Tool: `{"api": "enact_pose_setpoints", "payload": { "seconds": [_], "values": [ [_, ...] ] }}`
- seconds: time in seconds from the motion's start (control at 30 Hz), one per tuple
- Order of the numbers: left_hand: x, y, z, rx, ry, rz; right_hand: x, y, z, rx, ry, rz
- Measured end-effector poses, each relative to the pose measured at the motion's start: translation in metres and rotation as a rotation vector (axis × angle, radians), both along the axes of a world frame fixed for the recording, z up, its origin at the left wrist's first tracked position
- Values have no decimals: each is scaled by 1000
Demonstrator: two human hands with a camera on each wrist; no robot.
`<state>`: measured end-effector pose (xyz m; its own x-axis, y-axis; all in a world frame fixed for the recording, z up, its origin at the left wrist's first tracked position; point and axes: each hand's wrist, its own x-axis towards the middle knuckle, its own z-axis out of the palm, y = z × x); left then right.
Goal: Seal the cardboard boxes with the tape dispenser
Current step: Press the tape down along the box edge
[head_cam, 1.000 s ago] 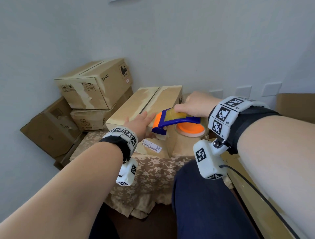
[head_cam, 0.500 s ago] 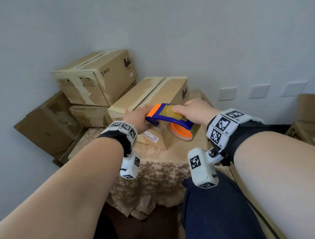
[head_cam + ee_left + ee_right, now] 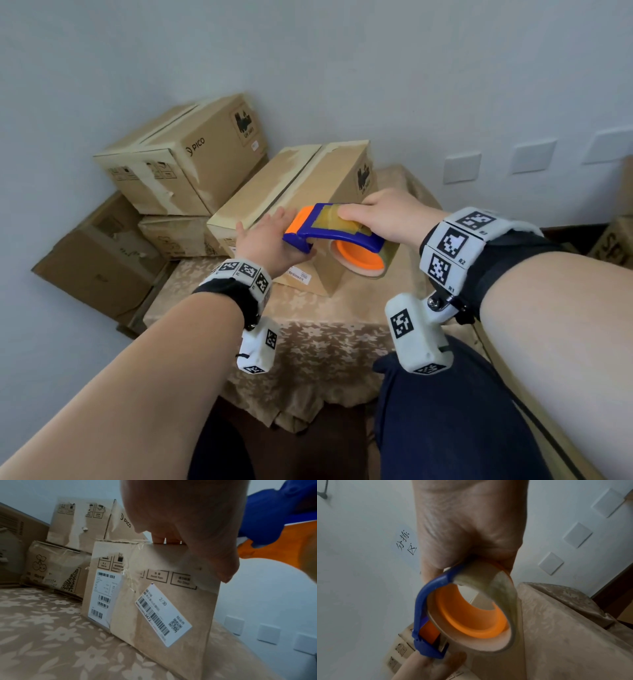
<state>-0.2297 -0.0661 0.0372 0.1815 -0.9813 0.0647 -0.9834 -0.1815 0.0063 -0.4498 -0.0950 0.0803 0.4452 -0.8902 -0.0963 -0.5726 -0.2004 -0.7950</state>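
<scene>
- My right hand [image 3: 383, 219] has swung the tape dispenser [image 3: 334, 236] from over the box lid down to the near top corner, so I judge the strip is about to start.
- Its fingers curl round the blue frame, thumb pressing the glossy tape on top.
- My left hand [image 3: 265, 245] rests on the cardboard box [image 3: 308, 185], fingers straight over the edge, just beside the dispenser's orange nose.
- Matte, scuffed cardboard (old tape peeling); smooth plastic hub; the worktop [image 3: 308, 318] wears a floral cloth.
</scene>
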Motion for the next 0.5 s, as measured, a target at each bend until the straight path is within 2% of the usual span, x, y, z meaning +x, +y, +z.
{"api": "enact_pose_setpoints", "payload": {
  "seconds": [0.3,0.5],
  "values": [
    [-5,5,10,72,-13,25,-27,4,2,-72,54,8],
    [-6,4,11,94,3,34,-38,7,2,-28,48,16]
  ]
}}
